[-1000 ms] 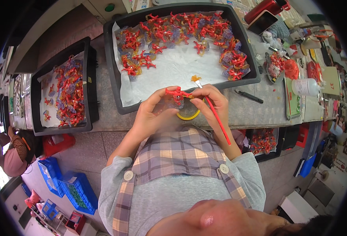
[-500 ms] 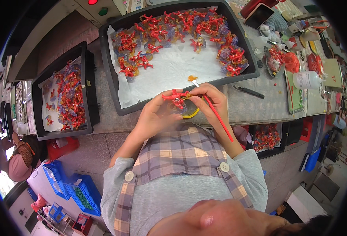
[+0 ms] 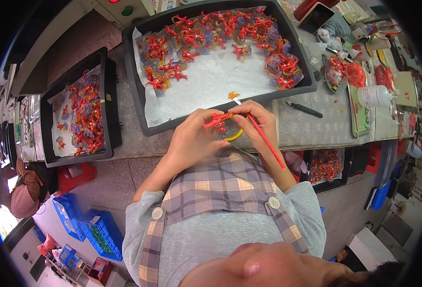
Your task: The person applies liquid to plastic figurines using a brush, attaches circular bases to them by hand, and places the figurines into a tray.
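Note:
Close to my body, just off the near edge of the black tray, my left hand [image 3: 192, 136] grips a small red figurine [image 3: 216, 122] with a translucent bluish and yellow part below it. My right hand [image 3: 261, 125] holds a paintbrush [image 3: 269, 143] with a red handle, slanting up to the left. Its orange-yellow bristles point away from me, over the tray's near rim and apart from the figurine. The right fingertips are at the figurine's right side, by its yellow edge; their exact contact is hard to make out.
A large black tray [image 3: 135, 88] lined with white sheet holds many similar figurines along its far and side parts. Another loaded tray [image 3: 106, 115] stands to the left. On the right lie a black pen-like tool [image 3: 304, 109], a white bottle [image 3: 374, 96] and a green tray [image 3: 359, 122].
The figurine has turned in my fingers, its red part now tilted differently and closer to the left palm. Both hands stay nearly in place; the paintbrush has barely shifted.

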### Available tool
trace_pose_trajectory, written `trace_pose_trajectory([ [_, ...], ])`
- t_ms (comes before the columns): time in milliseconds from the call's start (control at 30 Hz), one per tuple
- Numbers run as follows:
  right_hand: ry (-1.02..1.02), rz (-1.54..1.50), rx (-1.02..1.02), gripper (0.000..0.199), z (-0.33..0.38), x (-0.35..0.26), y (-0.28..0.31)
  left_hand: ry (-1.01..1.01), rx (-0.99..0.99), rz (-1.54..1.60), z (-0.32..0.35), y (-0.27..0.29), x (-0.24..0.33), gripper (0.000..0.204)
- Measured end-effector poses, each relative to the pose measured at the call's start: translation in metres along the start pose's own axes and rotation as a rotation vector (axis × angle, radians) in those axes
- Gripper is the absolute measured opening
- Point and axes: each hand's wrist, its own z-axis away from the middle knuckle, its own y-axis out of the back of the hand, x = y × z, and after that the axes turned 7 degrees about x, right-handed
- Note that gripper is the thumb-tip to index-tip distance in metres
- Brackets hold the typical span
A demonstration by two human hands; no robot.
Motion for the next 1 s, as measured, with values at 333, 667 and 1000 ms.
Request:
trace_pose_trajectory([
  [333,-0.014,-0.078,-0.106,0.014,-0.007,-0.006,-0.018,-0.087,0.159,0.134,0.014,0.014,-0.007,0.054],
  [667,0.077,-0.05,0.038,0.03,-0.014,0.017,0.022,-0.361,1.218,-0.072,0.013,0.174,-0.028,0.032],
  [1000,0.012,0.246,-0.217,0.024,-0.004,-0.001,0.046,-0.239,0.709,0.681,0.028,0.139,-0.021,0.029],
])
